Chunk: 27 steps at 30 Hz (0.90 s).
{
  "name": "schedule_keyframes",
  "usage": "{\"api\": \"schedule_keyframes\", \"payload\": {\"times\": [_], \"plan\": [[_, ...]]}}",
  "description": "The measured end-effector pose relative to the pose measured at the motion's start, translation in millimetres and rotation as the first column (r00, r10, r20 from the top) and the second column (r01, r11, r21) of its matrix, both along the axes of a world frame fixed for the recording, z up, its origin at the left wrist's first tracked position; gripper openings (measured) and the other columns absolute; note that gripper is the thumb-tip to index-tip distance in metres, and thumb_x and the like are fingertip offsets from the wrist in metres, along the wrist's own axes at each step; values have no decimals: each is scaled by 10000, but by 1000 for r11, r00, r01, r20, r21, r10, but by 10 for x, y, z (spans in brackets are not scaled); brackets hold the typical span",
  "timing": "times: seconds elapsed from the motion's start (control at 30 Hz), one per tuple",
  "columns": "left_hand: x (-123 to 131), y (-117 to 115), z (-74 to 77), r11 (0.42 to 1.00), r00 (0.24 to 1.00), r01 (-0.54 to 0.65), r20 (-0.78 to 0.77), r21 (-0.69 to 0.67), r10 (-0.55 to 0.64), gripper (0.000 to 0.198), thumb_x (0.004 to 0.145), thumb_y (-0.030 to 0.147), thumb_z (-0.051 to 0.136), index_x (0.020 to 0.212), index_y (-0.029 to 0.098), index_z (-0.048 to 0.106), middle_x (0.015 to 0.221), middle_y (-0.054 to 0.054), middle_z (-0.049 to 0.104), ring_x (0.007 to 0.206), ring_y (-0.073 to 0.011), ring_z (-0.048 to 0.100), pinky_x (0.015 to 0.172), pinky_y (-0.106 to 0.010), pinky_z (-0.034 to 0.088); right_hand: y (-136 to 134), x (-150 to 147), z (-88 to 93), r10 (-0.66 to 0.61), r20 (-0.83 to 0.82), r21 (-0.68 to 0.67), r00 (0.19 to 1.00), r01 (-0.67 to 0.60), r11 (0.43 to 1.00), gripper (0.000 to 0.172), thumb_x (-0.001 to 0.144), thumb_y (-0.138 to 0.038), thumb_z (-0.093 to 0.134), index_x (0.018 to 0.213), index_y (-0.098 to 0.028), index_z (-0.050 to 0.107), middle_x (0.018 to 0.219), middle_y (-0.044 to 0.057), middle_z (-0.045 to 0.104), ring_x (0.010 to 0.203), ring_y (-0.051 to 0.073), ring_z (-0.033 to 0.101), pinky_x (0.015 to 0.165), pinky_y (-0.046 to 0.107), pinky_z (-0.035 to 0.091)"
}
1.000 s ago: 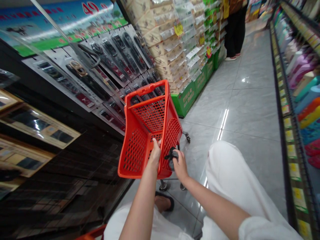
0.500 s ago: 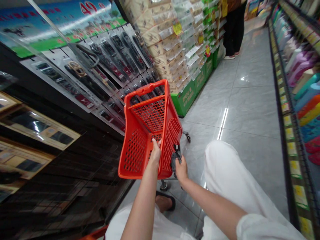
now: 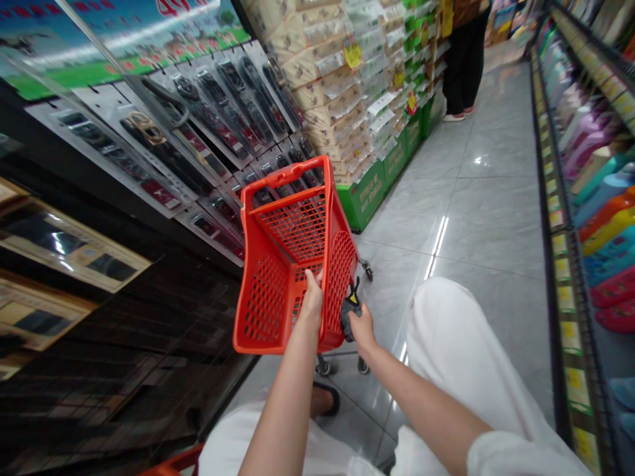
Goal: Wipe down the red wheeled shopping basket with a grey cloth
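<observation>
A red plastic shopping cart [image 3: 324, 251] with mesh sides stands tilted in my view, its basket holding nothing I can see. My left hand [image 3: 312, 294] is closed over the basket's right-hand rim, with the thumb on the inner side. Beside the outer mesh wall, my right hand [image 3: 364, 325] grips a dark grey clip-like tool [image 3: 349, 320] with black prongs and a yellow triangular mark. Its lower part is partly covered by my fingers, and I cannot tell whether it touches the cart.
Packaged belts [image 3: 149, 152] hang on the left beside boxed goods [image 3: 99, 251]. Stacked tissue packs [image 3: 322, 86] stand on green boxes [image 3: 370, 192]. Bottles [image 3: 595, 198] fill the right shelf. A person in black trousers [image 3: 464, 66] stands farther along the tiled aisle [image 3: 496, 218].
The tool in my right hand has turned, so its yellow mark now shows. The view has shifted slightly. My left hand stays on the cart's rim.
</observation>
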<state>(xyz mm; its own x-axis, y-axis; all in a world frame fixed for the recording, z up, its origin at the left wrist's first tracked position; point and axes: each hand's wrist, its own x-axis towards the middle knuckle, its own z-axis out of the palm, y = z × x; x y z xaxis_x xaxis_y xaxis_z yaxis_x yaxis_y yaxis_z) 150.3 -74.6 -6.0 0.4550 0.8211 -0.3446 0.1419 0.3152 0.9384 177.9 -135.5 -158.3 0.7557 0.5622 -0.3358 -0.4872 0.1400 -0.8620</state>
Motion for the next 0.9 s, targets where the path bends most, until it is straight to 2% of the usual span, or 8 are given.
{"api": "schedule_keyframes", "payload": {"times": [0.17,0.27,0.37,0.43,0.5,0.6,0.73,0.9], "plan": [[320,-132,14,989,991,-12,-129,149,31,655,956,556,132,1290,200,569,1205,-70,676,1210,-209,570,1053,-374,420,-9,311,106,55,-21,71,998,-53,996,418,614,-342,672,999,-184,624,903,18,716,821,191,658,732,298,523],[280,-207,100,932,962,167,-261,321,-82,630,942,547,285,1296,108,563,1359,-127,560,1361,-237,402,1142,-370,280,-40,511,85,43,-44,11,998,-43,999,371,572,-331,680,903,-176,615,777,4,705,687,178,648,649,288,519],[-109,-293,258,730,846,509,-419,455,-329,585,906,533,412,1315,142,555,1408,-100,514,1362,-231,401,1154,-366,243,-106,610,31,87,-93,-18,992,-89,996,361,544,-318,665,870,-177,600,685,-19,681,593,162,630,575,267,499],[-464,-358,357,563,681,710,-618,423,-394,533,921,527,379,1303,211,574,1353,-93,571,1276,-240,506,1086,-364,344,-156,605,86,128,-92,-12,987,-130,991,342,530,-302,661,842,-173,606,664,-23,676,583,157,626,573,262,496],[-758,-420,413,462,461,826,-859,323,-224,518,924,537,359,1278,237,588,1205,-119,670,1113,-285,621,923,-383,458,-197,559,272,169,-67,5,983,-169,986,314,532,-295,665,814,-169,613,662,-19,677,582,157,623,578,264,498],[-935,-489,404,396,191,901,-982,177,5,524,923,561,332,1082,182,655,963,-143,729,930,-304,678,769,-349,479,-222,484,716,201,67,121,977,-208,971,323,580,-300,677,873,-168,638,750,2,706,647,168,639,635,286,517],[-795,-555,324,362,149,915,-984,176,102,577,959,531,190,979,186,653,926,-121,730,901,-260,683,718,-294,451,-241,478,965,78,300,230,951,-151,961,403,627,-274,666,1019,-179,658,963,29,717,874,194,648,842,326,502],[-540,-696,273,391,194,886,-965,250,178,626,954,545,162,956,177,668,906,-135,729,877,-264,684,701,-306,440,-403,551,401,61,192,-34,980,-55,998,222,578,-243,601,786,-193,658,707,-12,687,683,182,619,670,296,505]]}}
